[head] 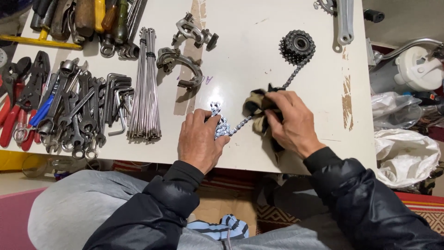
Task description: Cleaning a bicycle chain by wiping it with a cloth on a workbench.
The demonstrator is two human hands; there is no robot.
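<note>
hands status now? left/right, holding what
Left hand: closed, pinning the bunched chain on the table.
Right hand: closed on rag wrapped around the chain.

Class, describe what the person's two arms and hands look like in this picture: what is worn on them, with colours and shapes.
Both arms wear black, puffy quilted jacket sleeves, the left sleeve and right sleeve, ending in snug cuffs at the wrists. The left hand and right hand are bare: no gloves, and no rings or watch visible.
</note>
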